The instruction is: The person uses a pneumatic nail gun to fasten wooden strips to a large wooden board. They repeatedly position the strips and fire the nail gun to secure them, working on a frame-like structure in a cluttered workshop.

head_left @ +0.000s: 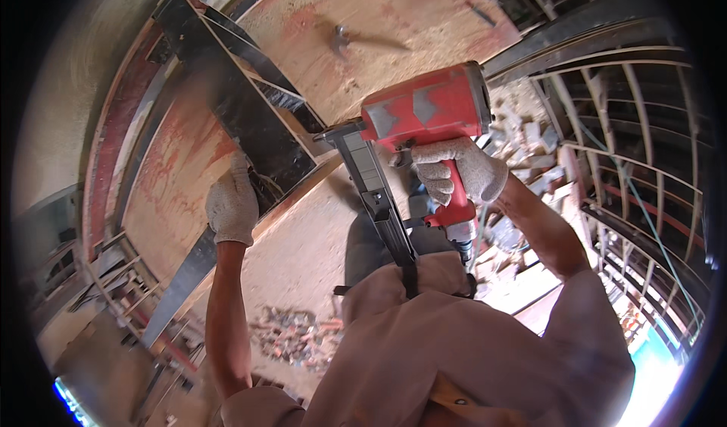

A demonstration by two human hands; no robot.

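Note:
My right hand [466,171], in a pale knit glove, is wrapped round the handle of a red nail gun [428,107]. The gun's nose and slanted dark magazine [371,181] face left, with the nose close by the near end of a long wooden frame. That frame [254,116] has black faces and pale raw edges, divided into compartments, and lies slantwise on the worktable [178,158]. At its near left side my gloved left hand [232,209] grips the black board, with some fingers hidden. Below that hand, a handsaw blade [180,282] juts past the table edge.
A hammer [342,39] lies on the table's far part, near a dark slim tool [482,15]. Wood offcuts [530,139] are heaped on the floor at right. Slatted frames [644,132] stand beyond them, with a thin hose [640,185] across. Scraps [299,336] litter the floor below.

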